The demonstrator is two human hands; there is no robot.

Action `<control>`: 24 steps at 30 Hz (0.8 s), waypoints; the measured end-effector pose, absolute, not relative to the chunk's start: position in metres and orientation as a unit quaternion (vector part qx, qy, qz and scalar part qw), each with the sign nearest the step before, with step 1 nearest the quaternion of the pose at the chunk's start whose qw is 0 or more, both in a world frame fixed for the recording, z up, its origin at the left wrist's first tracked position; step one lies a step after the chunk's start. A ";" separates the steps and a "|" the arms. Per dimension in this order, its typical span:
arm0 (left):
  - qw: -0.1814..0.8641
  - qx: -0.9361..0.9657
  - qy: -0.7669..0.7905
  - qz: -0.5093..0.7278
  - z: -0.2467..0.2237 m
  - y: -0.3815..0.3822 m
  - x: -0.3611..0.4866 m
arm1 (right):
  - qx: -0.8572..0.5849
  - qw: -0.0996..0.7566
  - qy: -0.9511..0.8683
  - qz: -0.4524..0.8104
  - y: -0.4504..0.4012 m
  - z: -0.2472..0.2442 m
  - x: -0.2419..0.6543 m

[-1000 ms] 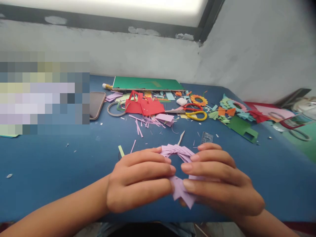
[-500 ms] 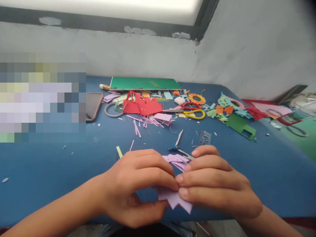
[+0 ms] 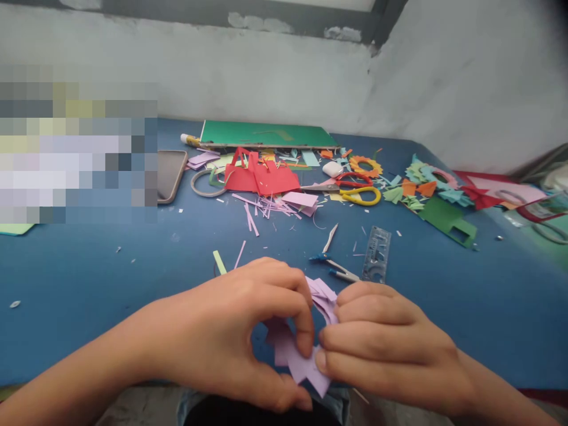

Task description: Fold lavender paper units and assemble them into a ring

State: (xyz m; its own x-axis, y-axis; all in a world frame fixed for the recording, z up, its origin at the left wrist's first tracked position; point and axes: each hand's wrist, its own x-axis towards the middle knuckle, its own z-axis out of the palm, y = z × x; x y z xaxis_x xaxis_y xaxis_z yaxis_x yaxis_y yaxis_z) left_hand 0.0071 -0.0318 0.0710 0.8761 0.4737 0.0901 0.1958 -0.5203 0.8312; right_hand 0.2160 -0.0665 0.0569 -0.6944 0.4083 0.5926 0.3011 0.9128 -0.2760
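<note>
A ring-shaped piece of folded purple paper (image 3: 304, 364) with pointed edges is between my hands, near the table's front edge. My left hand (image 3: 248, 331) curves around its left side, index fingertip pressing on the paper and thumb below it. My right hand (image 3: 390, 343) is closed on the paper's right side, its fingertips on the purple folds. More purple folds (image 3: 322, 290) show between the hands, farther back. Beyond them lie a compass (image 3: 332, 263) and a clear ruler (image 3: 377, 254).
Scissors (image 3: 355, 189), red paper (image 3: 261, 177), purple strips (image 3: 266, 206) and a green board (image 3: 266, 134) lie farther back. A phone (image 3: 172, 176) is at the left, by a blurred area. Colourful paper rings (image 3: 366, 167) and green paper (image 3: 448, 222) lie at the right.
The view has tilted down slightly. My left hand's fingers have curled and its thumb has moved away from the paper. My right hand's fingers have drawn in, and more of the purple ring shows.
</note>
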 end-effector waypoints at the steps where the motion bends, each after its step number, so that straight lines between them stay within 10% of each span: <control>1: 0.449 0.860 0.193 0.146 0.071 -0.031 0.007 | -0.190 0.334 -0.920 0.080 -0.067 0.057 0.216; 24: 0.372 0.898 0.157 0.174 0.070 -0.027 0.006 | -0.212 0.348 -0.912 0.044 -0.069 0.057 0.214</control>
